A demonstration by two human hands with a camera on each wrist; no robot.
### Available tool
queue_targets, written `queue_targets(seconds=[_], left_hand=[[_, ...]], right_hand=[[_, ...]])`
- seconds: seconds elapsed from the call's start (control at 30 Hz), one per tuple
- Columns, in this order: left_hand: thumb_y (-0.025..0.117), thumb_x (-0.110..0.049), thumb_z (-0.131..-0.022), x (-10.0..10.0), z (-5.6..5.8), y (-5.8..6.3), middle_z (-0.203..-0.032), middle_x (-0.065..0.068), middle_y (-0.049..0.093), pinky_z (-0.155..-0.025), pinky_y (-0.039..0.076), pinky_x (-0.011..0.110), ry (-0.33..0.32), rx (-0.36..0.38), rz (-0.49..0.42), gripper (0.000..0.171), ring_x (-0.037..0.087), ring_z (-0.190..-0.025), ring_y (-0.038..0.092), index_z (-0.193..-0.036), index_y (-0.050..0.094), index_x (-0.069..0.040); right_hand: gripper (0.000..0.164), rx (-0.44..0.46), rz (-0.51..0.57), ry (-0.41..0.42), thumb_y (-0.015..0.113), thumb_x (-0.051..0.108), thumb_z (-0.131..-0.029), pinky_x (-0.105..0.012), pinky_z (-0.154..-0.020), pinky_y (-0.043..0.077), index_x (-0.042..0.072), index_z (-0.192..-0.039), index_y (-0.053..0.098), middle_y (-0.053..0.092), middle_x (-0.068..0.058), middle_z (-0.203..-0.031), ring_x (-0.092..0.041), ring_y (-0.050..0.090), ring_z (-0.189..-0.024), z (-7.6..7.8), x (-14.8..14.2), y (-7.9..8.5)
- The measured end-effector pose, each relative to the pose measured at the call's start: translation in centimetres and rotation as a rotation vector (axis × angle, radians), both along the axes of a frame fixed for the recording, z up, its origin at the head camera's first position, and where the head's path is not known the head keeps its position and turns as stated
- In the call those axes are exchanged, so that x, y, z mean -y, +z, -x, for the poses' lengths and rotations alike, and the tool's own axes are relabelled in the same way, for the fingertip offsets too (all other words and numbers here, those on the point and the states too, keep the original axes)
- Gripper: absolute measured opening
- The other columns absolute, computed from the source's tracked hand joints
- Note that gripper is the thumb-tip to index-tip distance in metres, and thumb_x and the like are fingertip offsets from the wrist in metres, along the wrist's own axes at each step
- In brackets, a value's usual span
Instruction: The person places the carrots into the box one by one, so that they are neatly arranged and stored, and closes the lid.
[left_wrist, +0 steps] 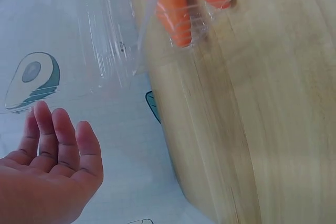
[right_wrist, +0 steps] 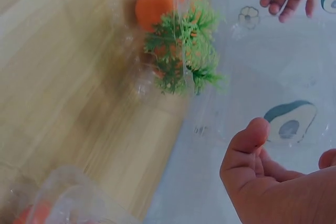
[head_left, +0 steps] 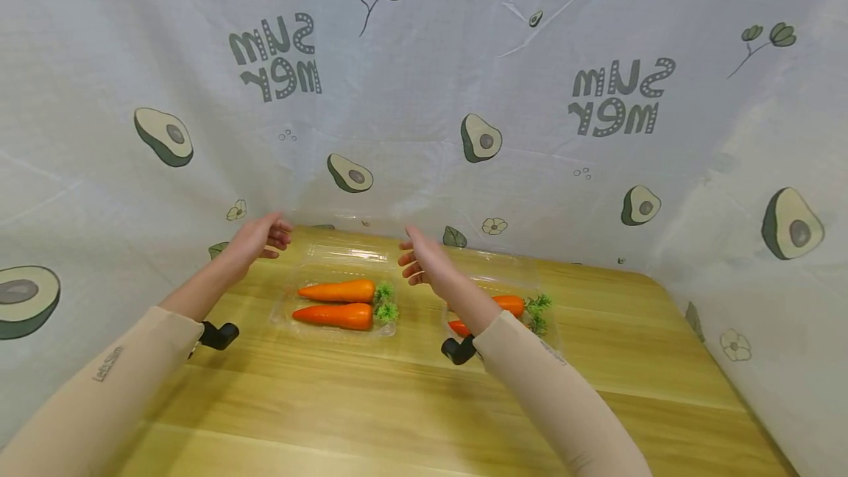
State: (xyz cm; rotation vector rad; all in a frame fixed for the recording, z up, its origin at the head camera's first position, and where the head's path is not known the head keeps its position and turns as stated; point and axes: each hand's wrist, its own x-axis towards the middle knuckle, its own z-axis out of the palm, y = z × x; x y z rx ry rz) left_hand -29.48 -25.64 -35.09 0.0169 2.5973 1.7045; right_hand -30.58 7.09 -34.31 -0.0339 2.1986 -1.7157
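Observation:
Two orange carrots with feathery green tops, an upper carrot (head_left: 338, 291) and a lower carrot (head_left: 334, 316), lie side by side in a clear plastic box (head_left: 281, 321). The box's transparent lid (head_left: 347, 252) is raised at the far side, toward the cloth. To the left of that lid is my left hand (head_left: 261, 238), fingers loosely bent and holding nothing; it also shows in the left wrist view (left_wrist: 58, 166). My right hand (head_left: 427, 263) hovers on the lid's other side, fingers relaxed and nothing in them. Both palms face inward.
A second clear box (head_left: 556, 337) with two carrots (head_left: 509, 305) stands to the right, partly hidden by my right forearm. Behind the wooden table (head_left: 344, 403) hangs a white cloth (head_left: 411, 79) printed with avocados, meeting the table's far edge. Black wrist mounts (head_left: 220, 335) jut below both sleeves.

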Motion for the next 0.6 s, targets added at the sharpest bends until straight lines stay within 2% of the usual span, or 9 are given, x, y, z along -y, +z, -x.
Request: queue_targets(seconds=[0.17,0.37,0.6], left_hand=[[0.024,-0.052,-0.108,0.1,-1.1,0.2,-0.091,-0.008,0.063,-0.084,0.053,0.032,-0.017,-0.012,-0.029,0.068,0.016,-0.088,0.061,-0.127,0.054,0.005],[0.028,-0.053,-0.108,0.2,-2.4,0.3,-0.091,-0.010,0.063,-0.084,0.053,0.031,-0.029,-0.009,-0.077,0.065,0.012,-0.088,0.060,-0.123,0.053,0.006],[0.038,-0.045,-0.107,0.0,-3.6,0.1,-0.090,-0.010,0.063,-0.081,0.053,0.029,-0.015,-0.001,-0.086,0.051,0.009,-0.086,0.059,-0.115,0.059,0.001]], right_hand=[[0.067,0.019,0.032,0.016,0.038,0.054,-0.105,-0.030,-0.063,0.049,0.002,-0.147,0.047,0.060,-0.013,-0.104,-0.020,0.055,-0.071,-0.8,-0.1,-0.2],[0.069,0.044,0.061,0.029,0.043,0.053,-0.103,-0.029,-0.061,0.049,0.002,-0.150,0.042,0.061,-0.013,-0.103,-0.019,0.056,-0.068,-1.6,-0.2,-0.5],[0.065,0.065,0.068,0.052,0.052,0.047,-0.101,-0.027,-0.061,0.051,0.004,-0.148,0.044,0.062,-0.013,-0.101,-0.018,0.057,-0.068,-2.5,-0.6,-1.0]])
